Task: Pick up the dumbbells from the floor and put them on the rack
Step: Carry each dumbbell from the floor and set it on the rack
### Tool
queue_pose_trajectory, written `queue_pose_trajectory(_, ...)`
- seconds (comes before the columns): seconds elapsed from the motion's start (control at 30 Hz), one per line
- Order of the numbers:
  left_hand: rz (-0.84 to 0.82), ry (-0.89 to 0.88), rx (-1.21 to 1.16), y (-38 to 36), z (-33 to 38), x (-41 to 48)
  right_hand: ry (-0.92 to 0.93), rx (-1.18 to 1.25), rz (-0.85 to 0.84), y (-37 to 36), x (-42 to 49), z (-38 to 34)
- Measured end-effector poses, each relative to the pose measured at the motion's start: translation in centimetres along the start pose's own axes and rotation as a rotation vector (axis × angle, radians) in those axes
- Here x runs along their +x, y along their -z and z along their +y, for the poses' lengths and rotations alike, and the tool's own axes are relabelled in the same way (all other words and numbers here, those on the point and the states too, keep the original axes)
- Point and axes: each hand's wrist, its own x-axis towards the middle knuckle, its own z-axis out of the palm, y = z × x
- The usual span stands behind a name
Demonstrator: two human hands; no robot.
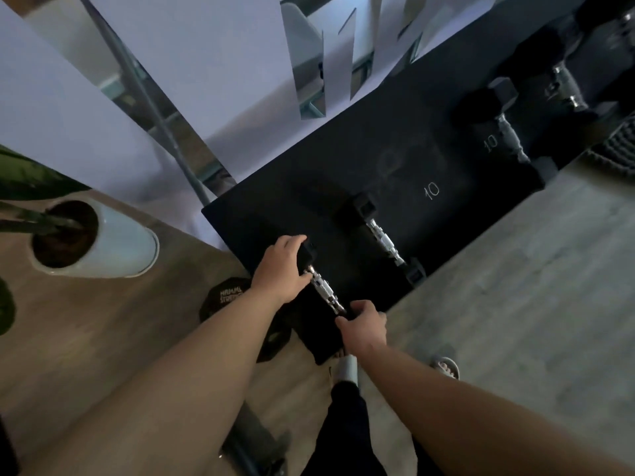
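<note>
A small black dumbbell with a chrome handle [324, 292] lies at the near left corner of the black rack shelf [429, 139]. My left hand [280, 269] grips its far head. Its near head is under my right hand [364, 326]. A second small dumbbell [383, 240] rests on the shelf just to the right. Two larger black dumbbells marked 10 [505, 139] sit further right on the shelf, with another [567, 87] beyond. On the floor below the shelf corner lies a dark hexagonal dumbbell head [226, 297] with white lettering.
A white plant pot [117, 249] with soil stands on the wooden floor at the left. Mirrored panels and a grey pole [154, 108] rise behind the rack. Grey floor lies to the right. My foot in a sandal [445, 367] is below the hands.
</note>
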Motion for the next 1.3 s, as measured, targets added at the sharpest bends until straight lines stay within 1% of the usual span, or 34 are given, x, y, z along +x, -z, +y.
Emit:
queue_pose_trajectory(0.07,-0.023,0.014,-0.018,-0.1,-0.2,0.4,0.026,-0.064,-0.022,0.1,0.5,-0.4)
queue_pose_trajectory(0.2,-0.103,0.057,-0.017,-0.5,-0.1,1.0,0.063,-0.272,-0.076,0.8,1.5,-0.7)
queue_pose_trajectory(0.27,-0.083,0.073,0.004,-0.8,-0.1,1.2,0.110,-0.385,-0.092,1.2,1.9,-0.4)
queue_pose_trajectory(0.33,-0.080,0.090,0.030,-0.9,0.0,1.2,0.149,-0.439,-0.079,1.9,2.1,0.2)
queue_pose_trajectory(0.4,-0.094,0.113,0.031,-0.7,0.4,1.0,0.166,-0.404,-0.041,3.1,2.0,0.9)
queue_pose_trajectory(0.47,-0.037,0.101,-0.024,-0.2,1.2,0.4,0.165,-0.336,-0.016,5.0,2.0,1.6)
queue_pose_trajectory(0.53,0.051,0.009,-0.100,0.9,2.5,-0.1,0.154,-0.276,-0.008,7.8,2.1,2.1)
queue_pose_trajectory(0.57,0.059,-0.039,-0.125,1.6,3.3,-0.1,0.153,-0.242,-0.001,9.4,2.1,2.4)
queue_pose_trajectory(0.6,0.028,-0.070,-0.147,2.4,4.5,0.0,0.154,-0.201,0.010,11.3,2.1,2.6)
queue_pose_trajectory(0.63,-0.044,-0.077,-0.169,3.1,5.7,0.1,0.152,-0.159,0.027,13.4,1.9,2.8)
queue_pose_trajectory(0.7,-0.216,-0.086,-0.181,4.5,8.9,0.5,0.157,-0.086,0.073,17.7,1.2,3.3)
queue_pose_trajectory(0.77,-0.346,-0.142,-0.129,5.2,12.6,1.0,0.163,-0.002,0.122,22.1,-0.1,3.9)
queue_pose_trajectory(0.87,-0.455,-0.237,-0.087,5.2,19.3,1.4,0.158,0.118,0.197,28.5,-2.8,5.9)
queue_pose_trajectory(0.97,-0.512,-0.320,-0.084,4.2,27.6,0.0,0.156,0.253,0.298,34.5,-6.4,9.5)
queue_pose_trajectory(1.13,-0.564,-0.546,-0.012,0.6,40.6,-5.8,0.130,0.387,0.435,42.1,-12.2,18.3)
queue_pose_trajectory(1.3,-0.591,-0.740,0.146,-5.0,51.7,-13.0,0.086,0.543,0.566,47.8,-17.4,28.9)
